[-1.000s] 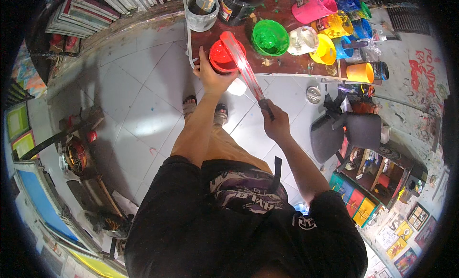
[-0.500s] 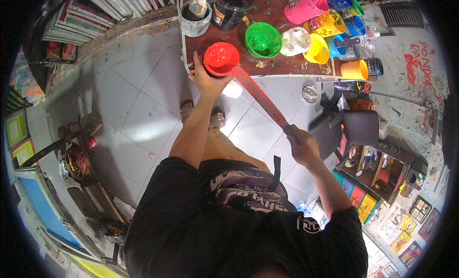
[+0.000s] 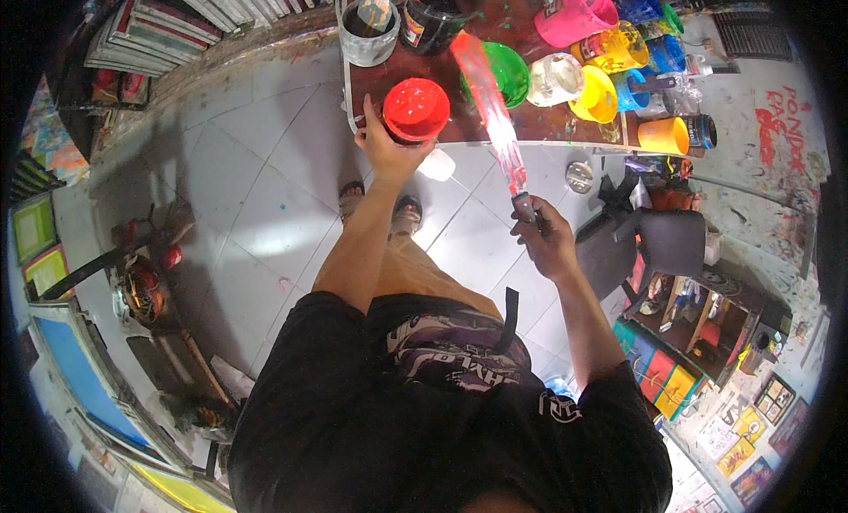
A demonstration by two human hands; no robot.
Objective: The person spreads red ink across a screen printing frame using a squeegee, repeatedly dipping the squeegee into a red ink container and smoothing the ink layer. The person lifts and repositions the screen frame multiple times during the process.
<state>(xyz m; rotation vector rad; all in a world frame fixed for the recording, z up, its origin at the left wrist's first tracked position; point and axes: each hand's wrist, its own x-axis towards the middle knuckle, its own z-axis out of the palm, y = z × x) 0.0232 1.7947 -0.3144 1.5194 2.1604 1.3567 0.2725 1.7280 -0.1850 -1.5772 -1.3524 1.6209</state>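
Observation:
My left hand is wrapped round the near side of a tub of red paint at the table's front edge. Glossy red paint shows inside it. In my right hand is the dark handle of a long-bladed spatula, its blade smeared red and shining with light. The blade points up and away over the table, its tip in front of a green paint tub and hiding part of it. Right of the green tub stands a white tub.
The dark red tabletop carries several paint tubs, among them a grey tub, a pink tub and a yellow tub. At my right stands a black chair. Stacked frames lean at the far left.
The spatula has swung away from the red tub's rim, its blade lifting up and over the green tub. My right hand has risen slightly. My left hand keeps hold of the red tub.

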